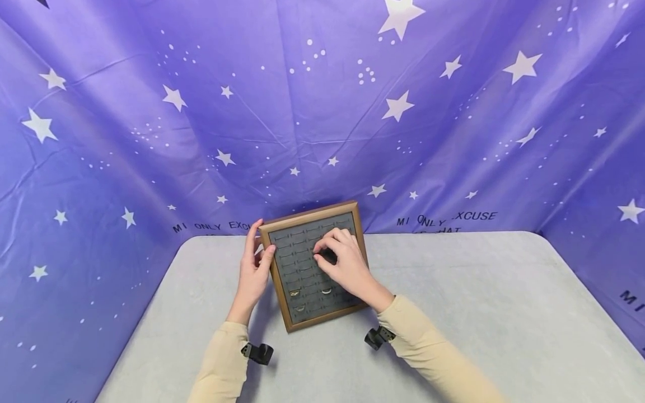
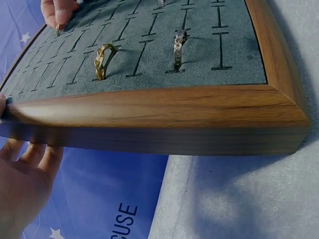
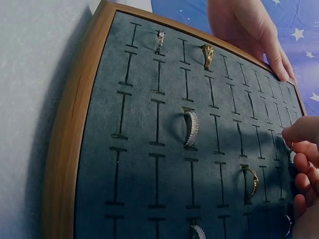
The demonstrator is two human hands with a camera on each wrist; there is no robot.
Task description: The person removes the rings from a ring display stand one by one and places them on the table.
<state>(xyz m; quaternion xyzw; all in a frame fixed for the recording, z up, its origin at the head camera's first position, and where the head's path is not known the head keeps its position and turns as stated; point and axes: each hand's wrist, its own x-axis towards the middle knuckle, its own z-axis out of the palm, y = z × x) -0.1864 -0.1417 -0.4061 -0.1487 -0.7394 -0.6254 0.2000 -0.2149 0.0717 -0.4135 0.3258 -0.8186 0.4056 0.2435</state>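
Note:
A wood-framed ring display tray (image 1: pixel 279 291) with a dark slotted pad sits tilted in front of me. My left hand (image 1: pixel 254 274) grips its left side, the thumb (image 1: pixel 269 254) on the frame and the fingers (image 2: pixel 50 160) beneath. Over the middle of the pad, my right hand (image 1: pixel 345 263) pinches a small gold ring (image 2: pixel 58 31) between thumb and fingertips, right at the slots. Toward the near end stand a chunky gold ring (image 2: pixel 102 60), a narrow silver-toned ring (image 2: pixel 178 50) and a wide sparkling ring (image 3: pixel 192 128). Another gold ring (image 3: pixel 251 183) stands nearer the right hand.
The tray lies on a pale grey table (image 1: pixel 453 302). Behind and on both sides hangs a purple cloth (image 1: pixel 302 112) with white stars. A black wrist camera (image 1: pixel 258 354) hangs at the left sleeve and another wrist camera (image 1: pixel 378 337) at the right.

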